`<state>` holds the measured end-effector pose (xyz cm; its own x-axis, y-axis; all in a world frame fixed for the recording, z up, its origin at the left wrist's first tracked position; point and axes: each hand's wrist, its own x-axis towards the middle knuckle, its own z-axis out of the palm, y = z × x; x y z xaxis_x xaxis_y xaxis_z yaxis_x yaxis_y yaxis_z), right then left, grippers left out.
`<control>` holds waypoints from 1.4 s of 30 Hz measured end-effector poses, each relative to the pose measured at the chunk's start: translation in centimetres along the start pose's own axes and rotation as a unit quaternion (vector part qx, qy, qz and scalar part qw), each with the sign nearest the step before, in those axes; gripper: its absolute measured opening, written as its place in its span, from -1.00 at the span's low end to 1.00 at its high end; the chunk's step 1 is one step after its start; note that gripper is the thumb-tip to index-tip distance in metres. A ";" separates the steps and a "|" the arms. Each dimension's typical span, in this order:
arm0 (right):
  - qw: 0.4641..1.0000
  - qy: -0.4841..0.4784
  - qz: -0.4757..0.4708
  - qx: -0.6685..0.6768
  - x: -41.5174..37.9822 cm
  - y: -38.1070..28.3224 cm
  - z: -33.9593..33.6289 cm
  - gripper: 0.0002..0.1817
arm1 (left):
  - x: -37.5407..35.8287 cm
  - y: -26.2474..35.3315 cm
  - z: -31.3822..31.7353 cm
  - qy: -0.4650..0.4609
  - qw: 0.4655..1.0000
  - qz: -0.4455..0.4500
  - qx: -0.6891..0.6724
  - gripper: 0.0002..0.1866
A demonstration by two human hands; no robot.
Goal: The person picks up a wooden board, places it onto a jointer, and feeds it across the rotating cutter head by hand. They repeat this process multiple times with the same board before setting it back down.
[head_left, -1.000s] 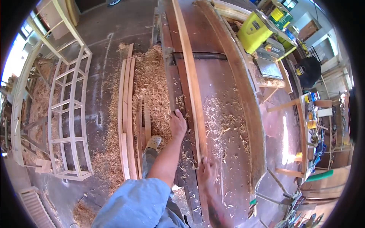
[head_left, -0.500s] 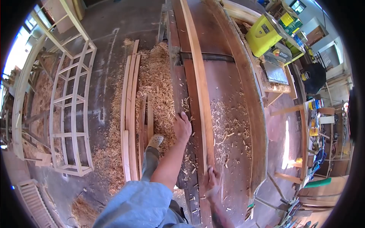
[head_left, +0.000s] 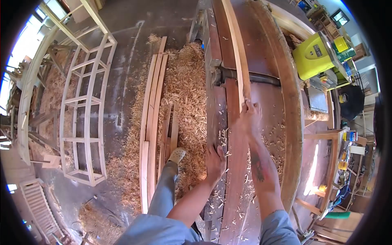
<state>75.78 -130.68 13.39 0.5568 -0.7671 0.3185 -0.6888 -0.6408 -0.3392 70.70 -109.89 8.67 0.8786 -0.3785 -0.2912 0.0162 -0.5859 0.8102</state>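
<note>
1. While the right hand (head_left: pixel 250 116) is clamped round the trailing end of the long pale wooden strip (head_left: pixel 234 45), hold that end low and flat, so the strip lies true on the dark brown jointer table (head_left: pixel 261 94) where it crosses the cutter gap.
2. Push along the strip's own line, straight up the table; any sideways lean would likely steer it off course.
3. Mind the fingers of the right hand: they sit just short of the cutter slot, so the grip looks best kept on top and behind the end.
4. Leave the left hand (head_left: pixel 214 161) as it is, spread flat on the near left edge of the table among the pale wood shavings (head_left: pixel 188 81), holding nothing, as a brace.
5. Keep both feet clear of the thin wooden slats (head_left: pixel 151 122) lying on the floor beside the machine.
</note>
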 end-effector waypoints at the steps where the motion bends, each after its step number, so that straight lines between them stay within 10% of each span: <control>1: 1.000 0.004 0.000 0.016 0.4 0.0 0.1 -0.80 | -0.2 -0.2 0.1 -0.021 1.000 -0.004 0.008 -0.37; 42: 0.992 -0.075 -0.031 -0.099 23.0 -4.8 10.4 -0.72 | -0.7 0.7 -0.2 -0.035 0.999 0.005 0.008 -0.43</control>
<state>96.72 -145.63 13.11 0.6531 -0.7322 0.1932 -0.7205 -0.6793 -0.1389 70.18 -109.88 9.57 0.8434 -0.4327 -0.3186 -0.0003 -0.5934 0.8049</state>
